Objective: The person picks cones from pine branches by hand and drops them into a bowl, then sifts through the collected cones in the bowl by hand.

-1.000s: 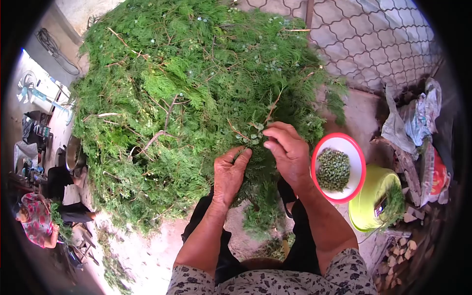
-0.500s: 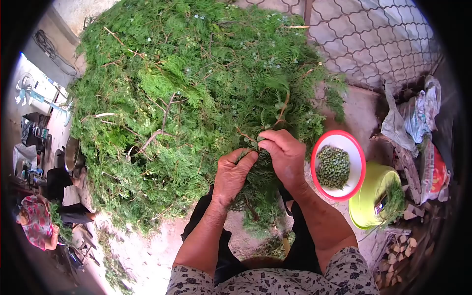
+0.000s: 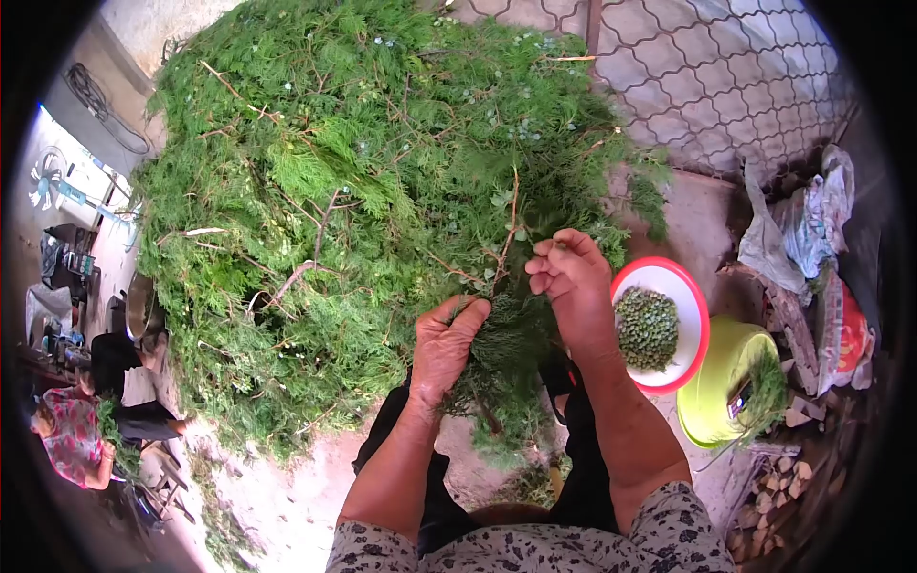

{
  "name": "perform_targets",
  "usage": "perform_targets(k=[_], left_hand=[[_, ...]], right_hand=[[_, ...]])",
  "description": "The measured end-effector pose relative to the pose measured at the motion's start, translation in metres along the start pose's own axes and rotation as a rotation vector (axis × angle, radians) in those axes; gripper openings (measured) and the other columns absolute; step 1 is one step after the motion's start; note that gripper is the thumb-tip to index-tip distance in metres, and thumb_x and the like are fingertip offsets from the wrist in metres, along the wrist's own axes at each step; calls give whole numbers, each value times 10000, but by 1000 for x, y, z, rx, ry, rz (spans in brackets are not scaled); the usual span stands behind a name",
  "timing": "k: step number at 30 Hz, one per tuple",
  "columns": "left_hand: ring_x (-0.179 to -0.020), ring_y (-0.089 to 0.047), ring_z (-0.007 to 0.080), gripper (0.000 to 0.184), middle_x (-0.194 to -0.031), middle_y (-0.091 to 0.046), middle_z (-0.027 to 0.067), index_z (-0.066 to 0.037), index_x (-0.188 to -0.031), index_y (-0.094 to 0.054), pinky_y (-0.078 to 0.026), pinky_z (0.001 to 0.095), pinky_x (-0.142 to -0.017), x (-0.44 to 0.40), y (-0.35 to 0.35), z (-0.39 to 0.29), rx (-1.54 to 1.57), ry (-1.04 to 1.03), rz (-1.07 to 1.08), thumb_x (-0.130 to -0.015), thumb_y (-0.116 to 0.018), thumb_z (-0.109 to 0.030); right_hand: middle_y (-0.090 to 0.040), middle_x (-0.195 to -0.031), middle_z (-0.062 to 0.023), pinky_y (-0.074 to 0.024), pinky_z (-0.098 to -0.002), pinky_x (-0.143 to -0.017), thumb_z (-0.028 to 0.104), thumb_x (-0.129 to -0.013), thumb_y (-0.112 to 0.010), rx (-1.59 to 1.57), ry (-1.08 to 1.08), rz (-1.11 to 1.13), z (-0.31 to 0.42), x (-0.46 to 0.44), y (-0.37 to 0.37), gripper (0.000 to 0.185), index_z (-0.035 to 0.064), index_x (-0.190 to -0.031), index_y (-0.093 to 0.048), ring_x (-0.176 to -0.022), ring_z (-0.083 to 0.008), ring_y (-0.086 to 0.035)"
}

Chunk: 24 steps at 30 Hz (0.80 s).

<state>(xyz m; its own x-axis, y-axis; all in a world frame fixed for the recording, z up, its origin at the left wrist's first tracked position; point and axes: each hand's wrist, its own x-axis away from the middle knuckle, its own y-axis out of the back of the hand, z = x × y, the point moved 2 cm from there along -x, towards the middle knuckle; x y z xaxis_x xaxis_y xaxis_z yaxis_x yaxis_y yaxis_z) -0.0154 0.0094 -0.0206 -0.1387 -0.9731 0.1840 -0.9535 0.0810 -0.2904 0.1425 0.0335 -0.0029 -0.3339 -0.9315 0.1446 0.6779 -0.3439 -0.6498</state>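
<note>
A big heap of green conifer branches fills the middle. My left hand is closed on a leafy branch at the heap's near edge. From it a bare reddish twig with a few pale green berries points up. Just right of this twig is my right hand, its fingertips pinched together on a small greenish thing, perhaps a berry. Close beside my right forearm stands a white bowl with a red rim, holding many green berries.
A yellow-green tub with a sprig on it stands below the bowl. Plastic bags and cut firewood lie at the right. Wire mesh leans behind. Another person sits at the far left, holding greenery.
My right hand has drawn back from the twig toward the right, near the bowl. The twig now stands more upright and further left. My left hand has stayed nearly in place.
</note>
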Motion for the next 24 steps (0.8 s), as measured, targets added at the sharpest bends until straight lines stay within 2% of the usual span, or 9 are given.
perform_targets(k=[4, 6, 8, 11, 18, 20, 21, 23, 24], left_hand=[[-674, -482, 33, 110, -745, -589, -47, -10, -865, -652, -400, 194, -621, 1, 2, -1, 11, 31, -25, -843, -609, -108], [-671, -490, 33, 103, -747, -595, -43, -14, -861, -654, -406, 195, -618, 0, 1, -3, 12, 56, -10, -841, -610, -105], [-666, -506, 33, 91, -748, -604, -36, -22, -850, -655, -420, 196, -619, 2, -3, -7, 76, 137, 29, -836, -612, -101], [-650, -515, 36, 86, -750, -608, -30, -26, -832, -651, -430, 199, -609, 5, -8, -8, 159, 230, 43, -835, -609, -101], [-655, -519, 37, 89, -743, -606, -29, -24, -810, -642, -431, 194, -614, 2, -4, -3, 104, 235, 82, -831, -615, -106], [-658, -510, 33, 93, -738, -601, -35, -24, -816, -644, -423, 199, -610, 4, -7, -6, 149, 281, 71, -831, -618, -111], [-658, -510, 33, 93, -738, -601, -35, -24, -816, -644, -423, 199, -610, 4, -6, -3, 149, 282, 71, -831, -618, -111], [-642, -486, 31, 105, -727, -588, -42, -19, -822, -644, -406, 204, -588, 3, -2, 3, -34, 108, 48, -835, -618, -119], [-642, -486, 31, 105, -727, -588, -42, -19, -822, -644, -406, 204, -588, 3, -3, 2, -34, 107, 48, -835, -618, -119]], right_hand=[[-547, -617, -4, -341, -195, -424, 179, -861, -582, -64, -142, 103, 4, -2, 7, 173, 25, -940, -596, -520, -75, -508], [-526, -614, 15, -311, -191, -443, 131, -867, -555, 338, -183, 285, 5, 0, 12, 138, 45, -938, -636, -506, -54, -450], [-500, -600, 25, -331, -192, -466, 94, -862, -548, 464, -163, 304, 6, 3, 4, 155, 40, -958, -656, -520, -44, -435], [-493, -663, 38, -332, -189, -483, 83, -835, -594, 644, 56, 371, 0, -2, 4, 253, 31, -1082, -614, -532, -43, -405], [-453, -647, 29, -356, -201, -494, 32, -806, -616, 639, 136, 428, -3, -5, 8, 205, 42, -1007, -649, -529, -53, -417], [-449, -643, 18, -362, -210, -488, 31, -808, -615, 875, 485, 348, -5, -8, 12, 68, 29, -861, -657, -532, -57, -435], [-449, -643, 18, -362, -210, -488, 31, -808, -615, 876, 484, 348, -6, -13, 16, 68, 29, -861, -657, -532, -57, -435], [-506, -693, -6, -365, -215, -479, 33, -825, -592, 1217, 1020, 242, 2, -18, 21, 33, 17, -850, -607, -540, -69, -457], [-506, -693, -6, -365, -215, -479, 33, -825, -592, 1217, 1020, 242, 9, -16, 20, 33, 17, -850, -607, -540, -69, -457]])
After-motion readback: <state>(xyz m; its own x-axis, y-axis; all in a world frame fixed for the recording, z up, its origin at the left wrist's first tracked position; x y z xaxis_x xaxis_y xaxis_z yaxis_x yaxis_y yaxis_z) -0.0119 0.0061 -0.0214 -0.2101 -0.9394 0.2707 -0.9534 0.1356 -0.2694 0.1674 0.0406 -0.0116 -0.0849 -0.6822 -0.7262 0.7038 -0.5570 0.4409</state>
